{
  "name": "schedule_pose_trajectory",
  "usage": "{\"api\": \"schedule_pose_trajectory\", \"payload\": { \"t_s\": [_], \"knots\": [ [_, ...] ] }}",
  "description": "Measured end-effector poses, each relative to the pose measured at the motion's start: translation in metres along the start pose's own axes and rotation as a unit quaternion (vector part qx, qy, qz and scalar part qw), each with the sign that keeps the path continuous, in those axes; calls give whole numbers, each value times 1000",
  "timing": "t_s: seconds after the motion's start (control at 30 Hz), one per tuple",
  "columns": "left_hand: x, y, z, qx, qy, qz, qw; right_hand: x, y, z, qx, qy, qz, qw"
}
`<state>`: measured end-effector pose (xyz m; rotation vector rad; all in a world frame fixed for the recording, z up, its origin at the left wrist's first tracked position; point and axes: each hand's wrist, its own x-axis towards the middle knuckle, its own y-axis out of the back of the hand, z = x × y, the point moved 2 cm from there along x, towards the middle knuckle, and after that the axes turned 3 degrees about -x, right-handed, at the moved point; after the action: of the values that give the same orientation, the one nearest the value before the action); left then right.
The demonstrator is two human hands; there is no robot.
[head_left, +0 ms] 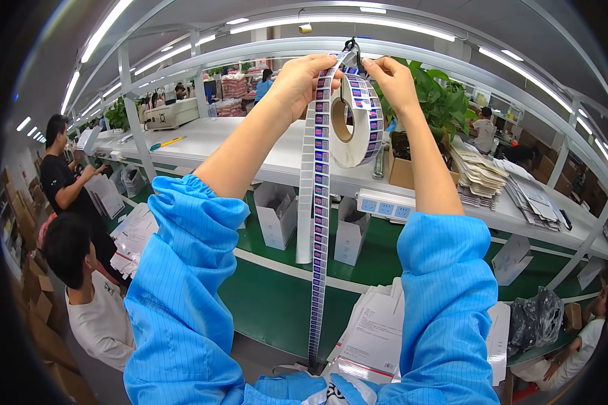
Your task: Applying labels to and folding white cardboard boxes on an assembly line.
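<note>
Roll of printed labels (pixel 350 121) hung from a black clip (pixel 350 46) on the overhead rail (pixel 452 57), loose strip (pixel 319 223) trailing down past the green table (pixel 277 297). Left hand (pixel 302 82) closed in a pinch on the strip's top edge; right hand (pixel 392 79) closed on the roll's upper rim, apparently beside the clip. Best handled with both pinches level, strip kept untwisted, roll steadied against swinging while seated on the hook.

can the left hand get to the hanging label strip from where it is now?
Probably yes. The left hand already pinches the top of the label strip beside the roll, and the strip hangs free below with nothing in front.
</note>
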<state>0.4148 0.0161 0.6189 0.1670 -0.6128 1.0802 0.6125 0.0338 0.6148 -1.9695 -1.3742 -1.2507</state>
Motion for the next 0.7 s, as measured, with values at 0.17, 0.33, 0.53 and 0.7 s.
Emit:
{"api": "schedule_pose_trajectory", "payload": {
  "t_s": [0.17, 0.33, 0.53, 0.7],
  "knots": [
    [1, -3, 0, -5, 5, 1, 1000, -5, 0, 2, 123, -84, -14, 989],
    [4, -18, -7, -42, 7, 9, 999, -12, -8, 18, 523, -113, 28, 844],
    [3, -14, -5, -37, 17, -2, 999, -12, 4, -2, 301, -74, -19, 951],
    [3, -9, -3, -36, 20, 4, 999, -36, 20, -3, 382, -39, -15, 923]
  ]
}}
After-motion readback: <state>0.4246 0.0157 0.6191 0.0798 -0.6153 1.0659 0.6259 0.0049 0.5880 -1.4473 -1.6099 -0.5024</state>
